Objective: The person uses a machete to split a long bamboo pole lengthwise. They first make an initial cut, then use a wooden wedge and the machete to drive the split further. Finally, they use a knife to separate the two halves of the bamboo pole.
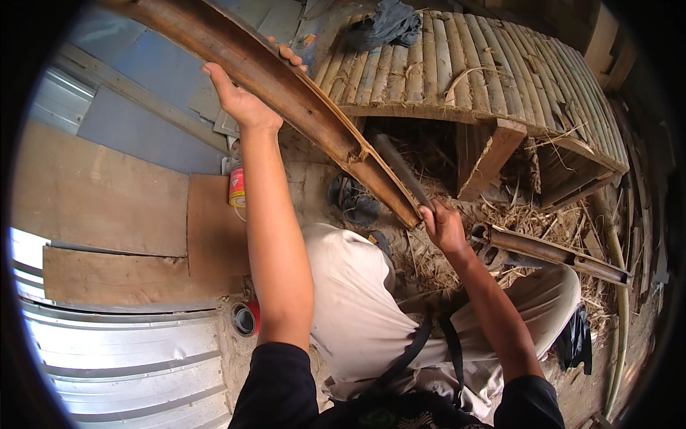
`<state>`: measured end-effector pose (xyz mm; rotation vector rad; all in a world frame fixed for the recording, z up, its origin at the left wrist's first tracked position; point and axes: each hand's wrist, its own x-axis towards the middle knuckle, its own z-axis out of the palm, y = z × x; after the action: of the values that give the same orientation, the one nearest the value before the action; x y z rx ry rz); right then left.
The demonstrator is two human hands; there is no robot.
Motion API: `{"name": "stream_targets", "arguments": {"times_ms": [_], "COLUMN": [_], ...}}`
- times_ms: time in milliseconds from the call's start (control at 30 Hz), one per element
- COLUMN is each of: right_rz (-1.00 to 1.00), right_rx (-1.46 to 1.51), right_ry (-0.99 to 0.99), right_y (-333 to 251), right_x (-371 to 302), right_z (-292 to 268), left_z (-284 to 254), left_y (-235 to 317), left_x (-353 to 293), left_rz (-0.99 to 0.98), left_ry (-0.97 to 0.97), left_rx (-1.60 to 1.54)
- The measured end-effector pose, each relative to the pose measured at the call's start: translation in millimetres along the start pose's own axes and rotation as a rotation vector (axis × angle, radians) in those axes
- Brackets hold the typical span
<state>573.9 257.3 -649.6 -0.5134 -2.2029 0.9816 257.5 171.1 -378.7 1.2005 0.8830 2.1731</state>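
A long split bamboo pole, its hollow brown side facing up, slants from the upper left down to the centre. My left hand is closed around it from below, thumb on the near edge and fingertips over the far edge. At the pole's lower end my right hand makes a fist, with the thumb close to the bamboo edge. Out of that fist a dark, flat machete blade runs up and left beside the pole. The machete's handle is hidden in the fist.
A bench of bamboo slats stands ahead, with a black plastic bag on top. Another split bamboo piece lies at right over shavings. A red can and cardboard sheets are at left. Sandals lie ahead.
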Motion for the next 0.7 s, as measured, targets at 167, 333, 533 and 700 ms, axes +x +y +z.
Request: {"name": "stream_targets", "arguments": {"times_ms": [167,333,533,700], "right_rz": [0.08,0.188,0.157,0.093], "right_rx": [-0.23,-0.221,-0.14,-0.322], "right_ry": [-0.162,-0.152,-0.096,-0.114], "right_y": [1,-5,-1,0], "right_x": [0,6,11,6], "right_z": [1,-6,-8,-6], "left_z": [-4,1,1,-4], "left_y": [1,0,1,0], "left_x": [2,-2,2,1], "left_rz": [0.018,0.014,0.003,-0.003], "left_ry": [-0.088,0.042,0.004,-0.018], "left_rx": [-0.055,0.066,-0.019,-0.008]}}
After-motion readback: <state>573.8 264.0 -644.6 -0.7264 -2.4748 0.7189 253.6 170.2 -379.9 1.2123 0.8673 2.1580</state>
